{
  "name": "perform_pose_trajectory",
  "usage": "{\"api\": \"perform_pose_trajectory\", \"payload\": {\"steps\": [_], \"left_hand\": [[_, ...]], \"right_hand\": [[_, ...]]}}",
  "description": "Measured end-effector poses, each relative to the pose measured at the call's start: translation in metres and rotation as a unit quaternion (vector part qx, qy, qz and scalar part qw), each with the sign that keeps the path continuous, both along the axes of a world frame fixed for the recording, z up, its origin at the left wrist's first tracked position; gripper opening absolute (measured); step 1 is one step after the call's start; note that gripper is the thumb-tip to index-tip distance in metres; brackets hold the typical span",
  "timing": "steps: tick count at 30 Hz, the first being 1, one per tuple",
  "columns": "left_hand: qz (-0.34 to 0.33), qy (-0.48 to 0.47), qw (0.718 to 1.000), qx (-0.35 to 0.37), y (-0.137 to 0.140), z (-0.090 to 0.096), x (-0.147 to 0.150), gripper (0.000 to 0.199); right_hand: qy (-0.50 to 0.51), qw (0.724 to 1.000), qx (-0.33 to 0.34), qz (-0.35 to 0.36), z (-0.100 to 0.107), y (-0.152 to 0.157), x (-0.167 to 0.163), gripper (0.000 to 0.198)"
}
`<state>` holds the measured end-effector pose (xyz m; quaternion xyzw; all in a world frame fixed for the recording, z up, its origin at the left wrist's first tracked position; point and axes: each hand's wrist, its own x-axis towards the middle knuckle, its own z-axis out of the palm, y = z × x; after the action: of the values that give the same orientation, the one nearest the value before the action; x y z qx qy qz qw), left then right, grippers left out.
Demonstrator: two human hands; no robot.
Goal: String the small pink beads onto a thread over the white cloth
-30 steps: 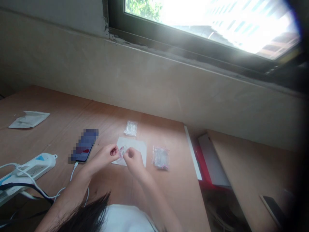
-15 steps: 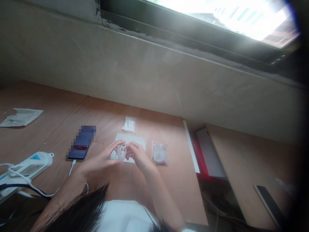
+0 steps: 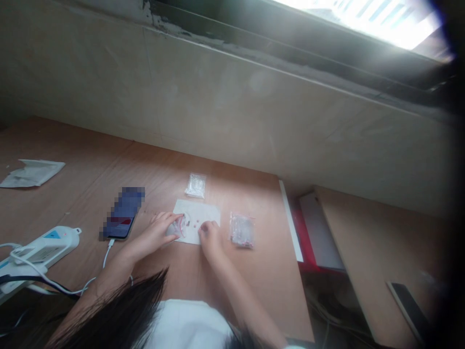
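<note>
Little clear bag with a red line (image 3: 177,227): in the left hand, partly hidden by fingers
Left hand (image 3: 164,227): thumb and fingers pinch the bag
Right hand (image 3: 211,238): apart from the left, fingertips bunched; can't tell if they hold anything
Tiny pink bits (image 3: 197,221): between the hands, on white paper (image 3: 203,209)
Red-edged packet (image 3: 242,230): right of the right hand
Clear packet (image 3: 196,185): past both hands
Phone (image 3: 125,211): left of the left hand
Dark hair (image 3: 123,312): blocks some left arm

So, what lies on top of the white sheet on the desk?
On the white sheet lie small pinkish pieces and apparently a dark one. The clear bag in the left hand overlaps its left side, the right hand its right; what they cover is hidden.
</note>
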<state>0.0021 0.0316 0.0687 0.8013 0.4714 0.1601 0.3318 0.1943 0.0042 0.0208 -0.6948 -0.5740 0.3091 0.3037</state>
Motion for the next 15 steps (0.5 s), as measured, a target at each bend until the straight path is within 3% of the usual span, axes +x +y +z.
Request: {"api": "perform_pose_trajectory", "payload": {"steps": [4,9,13,15], "left_hand": [[0.014,0.038,0.999,-0.002,0.000,0.004,0.006,0.043],[0.022,0.044,0.999,0.017,-0.001,-0.004,0.011,0.041],[0.040,0.037,0.998,0.006,-0.003,-0.003,0.012,0.041],[0.058,0.037,0.998,-0.004,-0.003,-0.001,0.012,0.040]], "right_hand": [[0.017,1.000,0.007,-0.006,0.006,0.002,-0.003,0.007],[0.093,0.995,0.014,0.039,0.017,0.011,-0.015,0.012],[0.012,0.999,0.019,-0.022,0.010,0.018,-0.013,0.015],[-0.014,1.000,0.019,-0.012,0.003,0.021,-0.008,0.012]]}}
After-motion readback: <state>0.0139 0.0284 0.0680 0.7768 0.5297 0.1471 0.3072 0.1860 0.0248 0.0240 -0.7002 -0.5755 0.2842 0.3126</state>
